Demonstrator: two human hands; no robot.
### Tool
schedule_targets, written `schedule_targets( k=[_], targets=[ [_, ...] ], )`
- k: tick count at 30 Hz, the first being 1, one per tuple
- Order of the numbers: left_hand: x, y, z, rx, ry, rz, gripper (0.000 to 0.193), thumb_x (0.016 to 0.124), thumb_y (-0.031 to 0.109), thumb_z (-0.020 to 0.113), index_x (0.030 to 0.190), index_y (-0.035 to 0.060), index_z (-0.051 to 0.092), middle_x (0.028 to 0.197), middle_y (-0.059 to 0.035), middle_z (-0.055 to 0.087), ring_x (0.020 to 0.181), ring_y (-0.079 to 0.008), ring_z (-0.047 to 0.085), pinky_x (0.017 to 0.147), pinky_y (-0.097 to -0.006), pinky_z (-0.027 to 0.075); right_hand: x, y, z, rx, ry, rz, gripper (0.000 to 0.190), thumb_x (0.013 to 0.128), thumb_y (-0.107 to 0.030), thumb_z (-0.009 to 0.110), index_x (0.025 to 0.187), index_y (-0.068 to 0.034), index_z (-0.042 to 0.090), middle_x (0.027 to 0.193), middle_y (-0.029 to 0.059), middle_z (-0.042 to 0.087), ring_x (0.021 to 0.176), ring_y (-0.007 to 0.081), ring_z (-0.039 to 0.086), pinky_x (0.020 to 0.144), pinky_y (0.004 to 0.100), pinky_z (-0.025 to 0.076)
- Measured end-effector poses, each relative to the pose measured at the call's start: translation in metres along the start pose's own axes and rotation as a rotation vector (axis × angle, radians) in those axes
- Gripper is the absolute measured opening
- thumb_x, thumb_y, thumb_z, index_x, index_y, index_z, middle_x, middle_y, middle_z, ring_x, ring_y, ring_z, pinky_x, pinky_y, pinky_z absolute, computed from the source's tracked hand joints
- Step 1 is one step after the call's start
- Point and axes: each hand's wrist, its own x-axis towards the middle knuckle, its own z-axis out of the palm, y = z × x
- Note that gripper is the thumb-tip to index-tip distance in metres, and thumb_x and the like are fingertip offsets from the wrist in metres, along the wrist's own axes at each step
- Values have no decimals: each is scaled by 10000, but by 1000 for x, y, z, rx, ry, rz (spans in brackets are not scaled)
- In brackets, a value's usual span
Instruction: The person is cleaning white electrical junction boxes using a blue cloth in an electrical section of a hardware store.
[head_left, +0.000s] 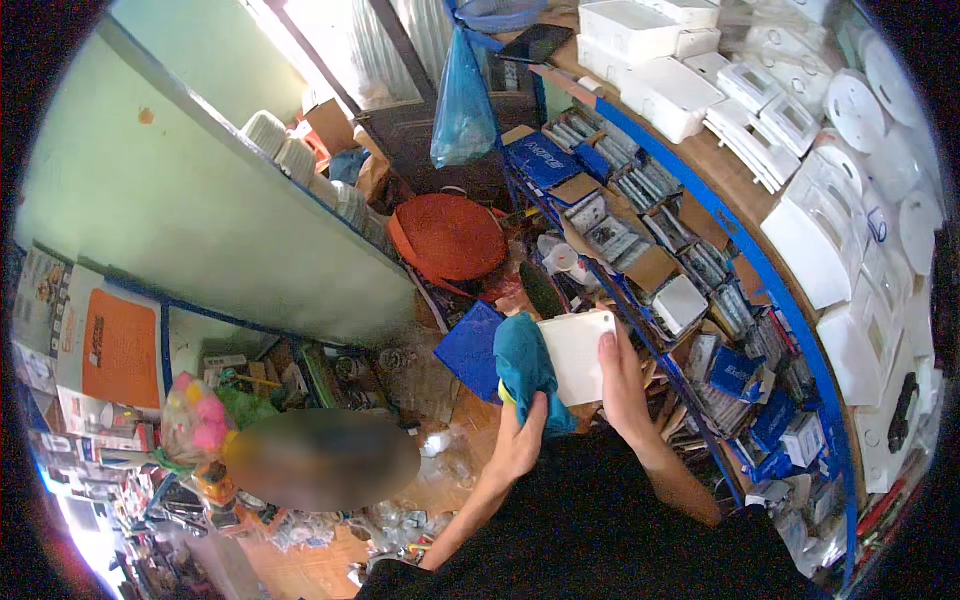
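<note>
In front of my body, my right hand (622, 382) grips the right edge of a white rectangular plastic box or panel (576, 356), with the thumb on its face. My left hand (525, 431) holds a bunched teal cloth (523, 356) against the left edge of that white piece. A bit of yellow shows beside the cloth, above my left fingers. Behind the cloth, to its left, is a flat blue square piece (471, 351); what it rests on cannot be told.
A blue-edged shelf (750, 217) curves along the right, with white plastic boxes (671, 94) on top and cartons of packaged parts (611, 232) below. A round red-orange lid or stool (450, 238) stands ahead. A blue bag (463, 105) hangs above. Clutter covers the floor at left.
</note>
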Motion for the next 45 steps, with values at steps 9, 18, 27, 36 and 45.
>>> schedule_targets(
  k=[9,18,27,36,45],
  targets=[
    [19,6,31,30,22,-166,451,1109,236,474,1474,-26,446,1421,-100,545,1269,-192,517,1096,-344,399,-21,-2,-38,86,175,152,522,1113,-341,422,1507,-1,459,1451,204,566,1323,297,556,1113,383,402],
    [29,8,76,-316,-254,-269,667,1075,513,496,1505,13,400,1402,-156,553,1161,-286,631,996,-433,526,-69,5,-88,-14,293,117,540,1090,-396,471,1532,-87,475,1341,285,627,1222,420,623,1034,448,472],
    [26,-31,79,-141,-420,-313,590,1085,356,541,1535,23,352,1452,-151,508,1249,-265,576,1034,-430,500,-90,-13,-87,-202,663,40,533,1097,-322,466,1534,-19,432,1269,270,651,1143,370,665,992,412,492],
    [57,-42,6,-352,-503,-470,604,1017,455,554,1459,52,470,1310,-126,624,1174,-280,644,971,-440,550,-96,-32,-39,-103,310,248,618,1089,-506,432,1502,-47,439,1363,256,599,1232,382,613,1028,431,469],
    [39,-70,-60,-466,-722,-929,627,971,455,587,1443,51,502,1323,-131,639,1192,-270,628,1050,-408,496,-103,90,40,666,406,439,755,936,-740,563,1363,-120,625,1127,78,714,992,170,674,843,297,535]
  ],
)
